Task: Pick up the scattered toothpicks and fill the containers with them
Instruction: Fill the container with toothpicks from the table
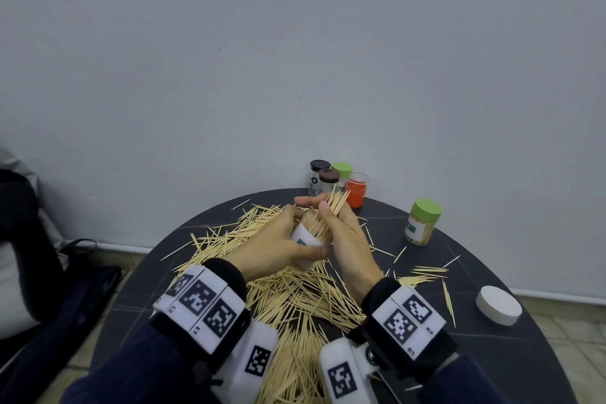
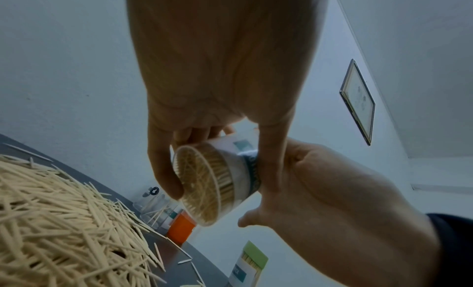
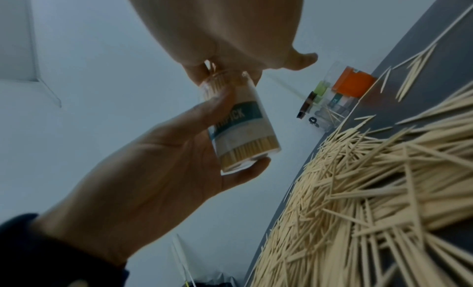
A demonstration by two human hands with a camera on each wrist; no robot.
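Observation:
My left hand (image 1: 278, 238) grips a clear toothpick jar (image 1: 306, 239) with a white and teal label, tilted above the table. The jar (image 2: 215, 180) is packed with toothpicks, seen through its base. At the jar's mouth, my right hand (image 1: 346, 236) pinches a bundle of toothpicks (image 1: 337, 202) between thumb and fingers, their tips fanning up and away. A big heap of loose toothpicks (image 1: 295, 302) lies on the dark round table (image 1: 492, 371) under and in front of both hands. From the right wrist, the jar (image 3: 238, 125) lies in the left palm (image 3: 153, 170).
Against the wall stand small jars with a black lid (image 1: 319, 166), a brown lid (image 1: 329, 175), a green lid (image 1: 341, 170), and an orange jar (image 1: 356, 192). A green-lidded jar full of toothpicks (image 1: 423, 223) stands at right. A white lid (image 1: 498, 305) lies near the right edge.

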